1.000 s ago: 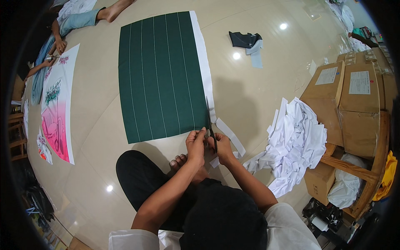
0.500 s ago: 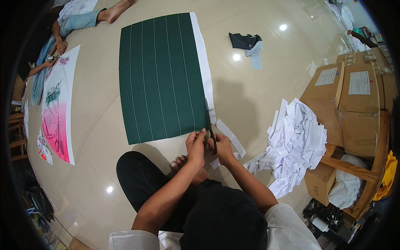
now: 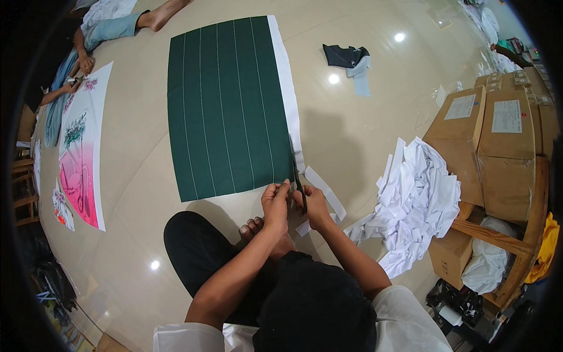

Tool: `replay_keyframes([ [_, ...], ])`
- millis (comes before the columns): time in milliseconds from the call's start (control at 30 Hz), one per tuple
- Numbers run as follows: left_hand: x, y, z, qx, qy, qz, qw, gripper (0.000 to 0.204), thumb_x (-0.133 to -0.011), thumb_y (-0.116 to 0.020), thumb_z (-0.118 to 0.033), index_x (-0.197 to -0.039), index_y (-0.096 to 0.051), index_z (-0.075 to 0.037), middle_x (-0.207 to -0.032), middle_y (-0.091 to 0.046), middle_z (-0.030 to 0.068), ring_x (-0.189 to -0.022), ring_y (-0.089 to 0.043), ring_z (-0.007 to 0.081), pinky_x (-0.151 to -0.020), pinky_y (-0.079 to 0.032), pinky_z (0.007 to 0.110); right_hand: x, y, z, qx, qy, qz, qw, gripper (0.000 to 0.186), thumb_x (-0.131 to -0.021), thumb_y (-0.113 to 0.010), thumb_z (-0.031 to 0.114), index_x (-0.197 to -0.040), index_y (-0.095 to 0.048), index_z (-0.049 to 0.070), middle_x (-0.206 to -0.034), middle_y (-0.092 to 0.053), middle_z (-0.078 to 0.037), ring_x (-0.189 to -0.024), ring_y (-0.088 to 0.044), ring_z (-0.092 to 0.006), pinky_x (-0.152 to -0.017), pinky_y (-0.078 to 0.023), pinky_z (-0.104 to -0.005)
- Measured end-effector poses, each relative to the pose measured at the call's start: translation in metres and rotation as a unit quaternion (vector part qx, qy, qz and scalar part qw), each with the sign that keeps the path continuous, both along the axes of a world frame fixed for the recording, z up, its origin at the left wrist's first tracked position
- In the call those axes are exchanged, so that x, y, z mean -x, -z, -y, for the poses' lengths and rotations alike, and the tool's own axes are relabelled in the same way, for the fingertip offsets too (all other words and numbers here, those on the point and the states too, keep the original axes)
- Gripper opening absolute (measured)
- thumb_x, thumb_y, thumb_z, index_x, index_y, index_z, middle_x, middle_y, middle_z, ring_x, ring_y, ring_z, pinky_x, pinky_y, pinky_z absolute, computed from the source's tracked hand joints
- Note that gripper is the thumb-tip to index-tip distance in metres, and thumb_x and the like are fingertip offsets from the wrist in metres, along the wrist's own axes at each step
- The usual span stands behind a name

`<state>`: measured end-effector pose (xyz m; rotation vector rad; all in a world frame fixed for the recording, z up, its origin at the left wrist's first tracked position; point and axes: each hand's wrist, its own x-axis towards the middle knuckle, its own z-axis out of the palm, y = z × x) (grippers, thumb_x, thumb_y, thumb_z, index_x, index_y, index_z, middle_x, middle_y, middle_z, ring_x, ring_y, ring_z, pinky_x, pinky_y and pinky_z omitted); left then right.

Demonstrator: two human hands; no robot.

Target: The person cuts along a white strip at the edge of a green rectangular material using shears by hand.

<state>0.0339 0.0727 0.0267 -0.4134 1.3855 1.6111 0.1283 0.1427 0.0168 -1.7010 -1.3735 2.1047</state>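
A dark green sheet (image 3: 226,105) with pale vertical lines lies on the floor, a white strip (image 3: 281,76) along its right edge. My left hand (image 3: 275,205) pinches the near right corner of the sheet. My right hand (image 3: 314,206) is shut on the handles of black scissors (image 3: 302,200), whose long blades lie along the boundary between green and white. Narrow white offcuts (image 3: 328,193) lie to the right of the scissors, and a large heap of white strips (image 3: 413,202) sits farther right. My bare foot shows below my left hand.
A co-worker's hands (image 3: 76,82) are over a printed pink and white piece (image 3: 79,176) at left; their bare foot (image 3: 158,17) is at top. Dark and grey scraps (image 3: 346,58) lie beyond the green sheet. Cardboard boxes (image 3: 504,182) and a wooden frame (image 3: 484,234) stand at right.
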Motion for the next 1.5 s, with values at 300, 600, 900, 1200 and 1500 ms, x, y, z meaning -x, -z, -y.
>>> replay_keyframes([
  [300,0.001,-0.007,-0.002,-0.003,0.000,0.003,1.000,0.024,-0.096,-0.071,-0.021,-0.078,-0.058,-0.012,-0.066,-0.047,-0.0088,-0.055,-0.034,0.0013,-0.049,-0.023,0.022,0.000,0.007,-0.002,0.014,0.014,-0.010,1.000,0.020,-0.084,-0.072,0.019,-0.077,-0.061,0.004,-0.063,-0.058,-0.003,-0.048,-0.053,-0.0104,-0.044,-0.040,-0.0245],
  [600,0.001,0.000,0.000,0.001,0.002,-0.007,1.000,0.024,-0.096,-0.071,-0.021,-0.079,-0.058,-0.011,-0.068,-0.049,-0.0076,-0.057,-0.036,0.0021,-0.050,-0.025,0.023,0.000,0.005,0.000,0.001,0.015,-0.009,1.000,0.020,-0.082,-0.072,0.018,-0.074,-0.059,0.005,-0.061,-0.058,-0.003,-0.046,-0.052,-0.0105,-0.042,-0.039,-0.0252],
  [900,0.000,0.001,0.000,0.002,0.001,-0.007,1.000,0.024,-0.096,-0.071,-0.021,-0.078,-0.058,-0.012,-0.068,-0.048,-0.0080,-0.057,-0.036,0.0019,-0.050,-0.025,0.022,0.002,-0.003,0.002,0.012,0.019,-0.004,1.000,0.021,-0.081,-0.073,0.017,-0.073,-0.059,0.004,-0.060,-0.057,-0.003,-0.046,-0.051,-0.0102,-0.043,-0.038,-0.0251],
  [1200,0.000,0.000,-0.001,0.008,0.007,-0.012,1.000,0.024,-0.096,-0.071,-0.022,-0.078,-0.058,-0.012,-0.068,-0.048,-0.0075,-0.057,-0.036,0.0025,-0.050,-0.026,0.023,0.001,0.001,0.002,0.004,0.019,-0.007,1.000,0.021,-0.081,-0.074,0.016,-0.072,-0.059,0.005,-0.059,-0.057,-0.002,-0.047,-0.050,-0.0099,-0.043,-0.037,-0.0250],
  [1500,0.000,0.000,-0.001,0.007,0.005,-0.011,1.000,0.024,-0.097,-0.070,-0.021,-0.079,-0.057,-0.012,-0.066,-0.047,-0.0082,-0.054,-0.035,0.0020,-0.048,-0.025,0.023,0.000,0.000,0.002,0.010,0.023,-0.020,1.000,0.021,-0.082,-0.074,0.015,-0.072,-0.059,0.004,-0.059,-0.057,-0.002,-0.046,-0.050,-0.0100,-0.043,-0.037,-0.0251],
])
